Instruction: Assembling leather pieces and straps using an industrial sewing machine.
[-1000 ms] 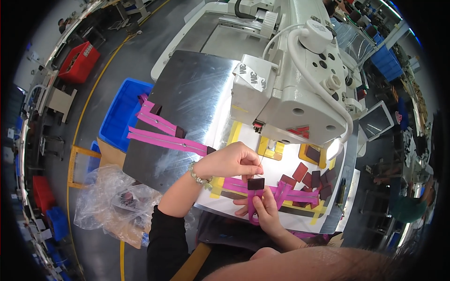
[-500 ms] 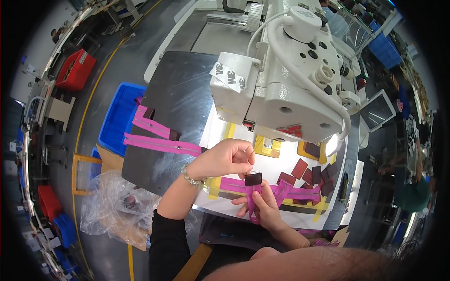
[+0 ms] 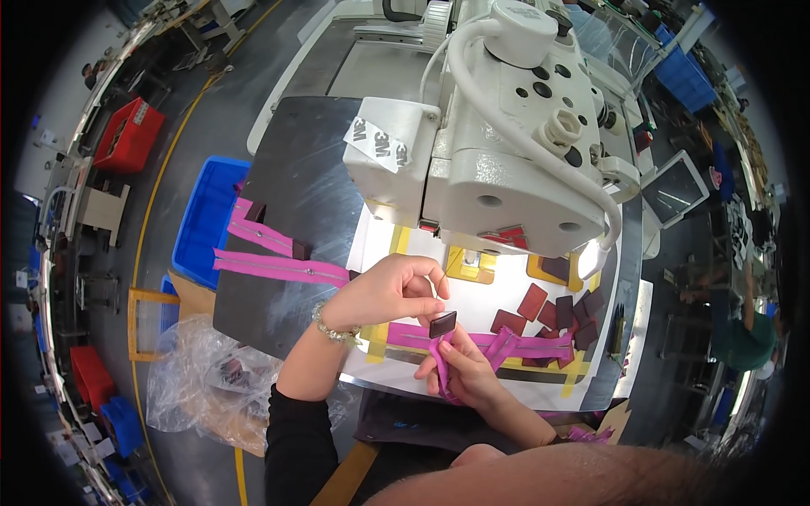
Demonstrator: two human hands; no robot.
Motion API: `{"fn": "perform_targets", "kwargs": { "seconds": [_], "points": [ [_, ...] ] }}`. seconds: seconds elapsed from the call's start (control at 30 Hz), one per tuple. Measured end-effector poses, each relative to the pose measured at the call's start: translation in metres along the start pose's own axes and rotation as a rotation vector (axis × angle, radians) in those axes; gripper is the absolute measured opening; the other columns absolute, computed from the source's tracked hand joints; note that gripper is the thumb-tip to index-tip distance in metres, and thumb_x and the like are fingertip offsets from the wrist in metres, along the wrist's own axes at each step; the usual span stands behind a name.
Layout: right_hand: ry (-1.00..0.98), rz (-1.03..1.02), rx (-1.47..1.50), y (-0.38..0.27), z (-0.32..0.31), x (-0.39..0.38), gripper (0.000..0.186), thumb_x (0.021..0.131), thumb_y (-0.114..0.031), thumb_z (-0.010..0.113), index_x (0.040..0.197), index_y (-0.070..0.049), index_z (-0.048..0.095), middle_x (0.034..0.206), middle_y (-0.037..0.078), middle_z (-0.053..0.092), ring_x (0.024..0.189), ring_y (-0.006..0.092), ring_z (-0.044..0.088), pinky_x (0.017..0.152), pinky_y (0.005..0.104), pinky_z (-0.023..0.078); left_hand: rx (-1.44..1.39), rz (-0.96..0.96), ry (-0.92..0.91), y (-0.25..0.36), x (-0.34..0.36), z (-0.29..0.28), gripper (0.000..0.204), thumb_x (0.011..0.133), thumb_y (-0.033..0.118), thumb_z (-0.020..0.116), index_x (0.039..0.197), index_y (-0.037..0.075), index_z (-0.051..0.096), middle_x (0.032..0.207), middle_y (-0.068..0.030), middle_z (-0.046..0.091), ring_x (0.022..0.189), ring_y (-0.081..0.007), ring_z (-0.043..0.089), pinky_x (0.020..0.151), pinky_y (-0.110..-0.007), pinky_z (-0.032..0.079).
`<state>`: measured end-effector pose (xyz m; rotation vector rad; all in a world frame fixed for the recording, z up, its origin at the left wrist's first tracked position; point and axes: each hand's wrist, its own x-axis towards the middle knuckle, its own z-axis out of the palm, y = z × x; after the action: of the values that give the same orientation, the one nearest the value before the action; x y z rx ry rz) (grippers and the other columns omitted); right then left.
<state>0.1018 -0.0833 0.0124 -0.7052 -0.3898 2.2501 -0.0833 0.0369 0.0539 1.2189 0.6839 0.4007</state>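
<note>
Magenta zipper tape (image 3: 440, 361), curving into a loop, is clamped by your right hand's (image 3: 468, 371) fingers over the tabletop (image 3: 308, 164), partly hidden by them; a dark rectangular tab (image 3: 443, 324) caps it. Your left hand's (image 3: 395, 291) fingers bunch beside that tab, but I cannot tell whether they grip anything.

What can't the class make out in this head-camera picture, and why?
All in the head view:
Pink zipper strip, gripped part: hidden by the right hand.
Whether the left hand pinches anything: too small to tell.
Yellow plate, far edge: hidden behind the white machine.
The machine's far end: cut off by the upper edge.
</note>
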Motion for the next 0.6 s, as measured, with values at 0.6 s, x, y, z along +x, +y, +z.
{"fn": "perform_targets", "kwargs": {
  "seconds": [0.6],
  "points": [
    [0.049, -0.213, -0.122, 0.011, -0.007, -0.001, 0.019, 0.101, -0.017, 0.038, 0.119, -0.008, 0.038, 0.087, 0.021, 0.065, 0.061, 0.0191, 0.063, 0.059, 0.026, 0.05, 0.15, 0.0, 0.007, 0.004, -0.002, 0.001, 0.013, 0.083, 0.002, 0.065, 0.095, 0.001, 0.059, 0.082, -0.0041, 0.067, 0.078, -0.009, 0.065, 0.072, -0.022, 0.049]
  ]
}}
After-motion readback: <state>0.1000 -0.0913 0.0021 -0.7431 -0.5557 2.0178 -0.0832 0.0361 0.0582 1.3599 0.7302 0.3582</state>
